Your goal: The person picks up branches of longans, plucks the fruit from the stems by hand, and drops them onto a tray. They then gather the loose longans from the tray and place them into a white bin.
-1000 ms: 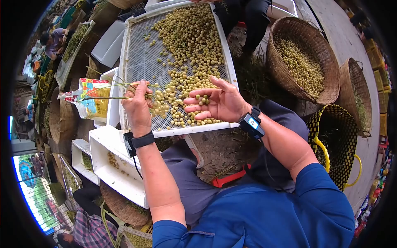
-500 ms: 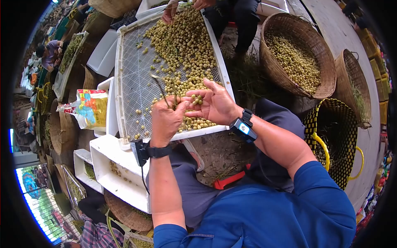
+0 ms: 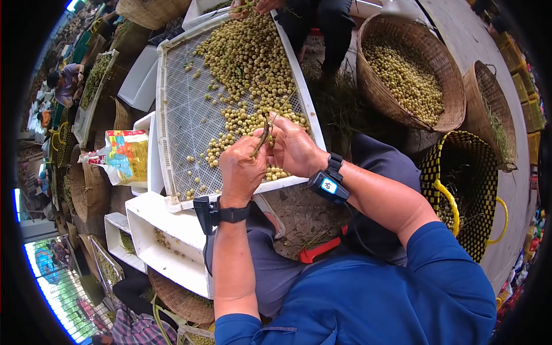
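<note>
My left hand (image 3: 242, 167) is closed on a brown fruit twig (image 3: 264, 137), which stands up between finger and thumb. My right hand (image 3: 296, 148) meets it from the other side, fingers curled in around the twig; the fruit at its fingertips is mostly hidden. Both hands are over the near end of a white mesh tray (image 3: 163, 115). Small round yellow-brown fruits (image 3: 247, 60) lie heaped at the tray's far right and scatter loosely toward me.
Across the tray are another person's hands (image 3: 253, 7). A wicker basket of fruits (image 3: 405, 80) stands at right, above a yellow-and-black woven basket (image 3: 460, 190). White foam boxes (image 3: 167, 244) and a colourful bag (image 3: 127, 156) are at left. A red object (image 3: 323, 251) lies between my legs.
My right hand, spread with green fruits at its fingers before, has curled in against the twig. My left hand has moved slightly right, and the twig's held end has turned.
</note>
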Demonstrator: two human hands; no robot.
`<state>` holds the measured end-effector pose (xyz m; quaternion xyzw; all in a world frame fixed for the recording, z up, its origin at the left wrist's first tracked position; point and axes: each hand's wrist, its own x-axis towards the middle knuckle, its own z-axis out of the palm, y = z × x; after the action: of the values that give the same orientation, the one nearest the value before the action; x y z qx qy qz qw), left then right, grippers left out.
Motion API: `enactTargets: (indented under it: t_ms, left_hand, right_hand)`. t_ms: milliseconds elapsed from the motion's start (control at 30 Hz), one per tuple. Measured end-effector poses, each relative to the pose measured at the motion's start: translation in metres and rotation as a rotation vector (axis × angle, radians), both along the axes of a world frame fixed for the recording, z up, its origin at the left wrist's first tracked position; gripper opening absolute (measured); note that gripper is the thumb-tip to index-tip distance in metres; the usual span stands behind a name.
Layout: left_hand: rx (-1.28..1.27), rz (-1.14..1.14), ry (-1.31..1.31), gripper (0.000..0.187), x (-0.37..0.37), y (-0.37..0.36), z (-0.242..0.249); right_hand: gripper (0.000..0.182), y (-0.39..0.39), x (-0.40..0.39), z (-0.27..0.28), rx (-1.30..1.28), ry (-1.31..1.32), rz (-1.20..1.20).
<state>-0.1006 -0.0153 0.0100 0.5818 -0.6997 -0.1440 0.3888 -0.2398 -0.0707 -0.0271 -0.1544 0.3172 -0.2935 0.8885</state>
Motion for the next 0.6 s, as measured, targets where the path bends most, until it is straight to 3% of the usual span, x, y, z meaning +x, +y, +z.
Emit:
enactTargets:
  t_ms: [100,167,267,300,400,467,500,533,567,600]
  left_hand:
    - [0.06,0.025,-0.03,0.008,0.002,0.0,0.0]
    - [0.345,0.105,0.588,0.011,0.001,-0.001,-0.003]
    - [0.321,0.118,0.665,0.014,0.013,-0.004,-0.005]
    - [0.327,0.133,0.789,0.012,0.011,-0.006,-0.002]
    - [0.403,0.212,0.805,0.014,0.015,-0.005,0.003]
    - [0.41,0.185,0.694,0.017,0.015,-0.005,0.011]
    - [-0.031,0.07,-0.001,0.017,0.037,-0.009,-0.044]
    - [-0.005,0.074,0.165,0.016,0.032,-0.011,-0.036]
    - [0.302,0.184,0.578,0.015,0.022,-0.007,-0.011]
    - [0.323,0.205,0.683,0.015,0.019,-0.008,-0.012]
  right_hand:
    - [0.051,-0.001,-0.001,0.001,0.025,-0.012,-0.001]
    - [0.048,-0.003,-0.006,0.004,0.005,-0.147,0.036]
    - [0.045,-0.005,-0.007,0.013,-0.074,-0.053,0.034]
    - [0.035,-0.006,-0.009,0.015,-0.07,-0.033,0.004]
    - [0.024,-0.009,-0.011,0.009,-0.102,0.016,0.015]
    - [0.014,-0.008,-0.009,0.006,-0.202,-0.001,0.027]
    - [0.01,-0.008,-0.005,0.007,-0.16,0.006,-0.026]
    - [0.01,-0.011,-0.004,0.003,-0.179,0.049,-0.018]
    - [0.013,-0.005,-0.005,0.014,-0.192,0.169,-0.084]
    - [0.014,-0.007,-0.006,0.005,-0.261,0.234,-0.111]
